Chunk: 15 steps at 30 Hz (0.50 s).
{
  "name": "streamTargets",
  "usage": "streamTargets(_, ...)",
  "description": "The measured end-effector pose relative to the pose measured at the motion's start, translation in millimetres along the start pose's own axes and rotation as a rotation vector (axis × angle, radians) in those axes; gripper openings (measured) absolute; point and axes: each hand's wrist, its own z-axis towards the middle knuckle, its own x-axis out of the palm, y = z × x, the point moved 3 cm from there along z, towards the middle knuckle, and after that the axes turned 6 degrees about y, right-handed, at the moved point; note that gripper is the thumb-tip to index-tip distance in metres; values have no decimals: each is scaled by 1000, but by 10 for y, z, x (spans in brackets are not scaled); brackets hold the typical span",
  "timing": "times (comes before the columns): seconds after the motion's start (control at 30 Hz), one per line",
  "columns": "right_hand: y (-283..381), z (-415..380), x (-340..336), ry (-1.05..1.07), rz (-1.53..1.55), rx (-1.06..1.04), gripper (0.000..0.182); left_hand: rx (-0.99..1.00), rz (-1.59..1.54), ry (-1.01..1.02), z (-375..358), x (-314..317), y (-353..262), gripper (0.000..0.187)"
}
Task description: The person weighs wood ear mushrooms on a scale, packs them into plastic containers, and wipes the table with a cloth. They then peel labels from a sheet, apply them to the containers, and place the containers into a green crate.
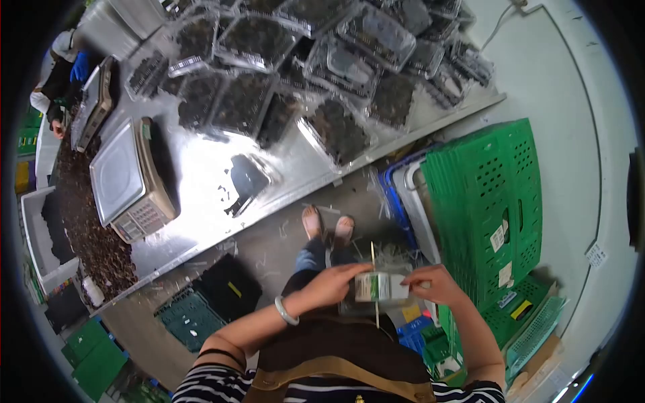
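Note:
A roll of printed labels is held in front of my apron at the lower middle. My left hand, with a pale bangle on the wrist, grips the roll from its left side. On the right, my right hand has its fingers pinched at the edge of a pale label or strip beside the roll. A thin light stick shows above and below the roll. Some clear plastic lies behind the roll, its shape hard to make out.
Filled clear plastic boxes crowd the metal table. A scale stands near dark loose pieces. Stacked green crates rise at right. A dark crate lies on the floor. At upper left, a co-worker wears a blue glove.

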Motion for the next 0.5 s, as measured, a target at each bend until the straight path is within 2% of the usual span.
streamTargets(0.07, -135, 45, 102, 4, -128, -86, 19, -18, 86, -37, 53, 72, 257, 67)
streamTargets(0.17, -486, 331, 243, -232, -226, -44, 15, 23, 176, -101, 204, 111, 735, 68)
streamTargets(0.23, -751, 533, 360, -264, -363, -78, 11, -4, 182, -65, 346, 120, 1128, 67)
streamTargets(0.37, -971, 889, 529, -259, -579, -175, 10, -72, 306, -54, 701, 330, 2468, 66)
streamTargets(0.4, -1127, 993, 560, -271, -562, -172, 11, -60, 379, -65, 778, 393, 2890, 66)
streamTargets(0.43, -1284, 1044, 661, -269, -532, -164, 12, -64, 442, -69, 839, 408, 3009, 65)
streamTargets(0.5, -1518, 1238, 812, -277, -517, -203, 13, -140, 524, 46, 989, 425, 3591, 59)
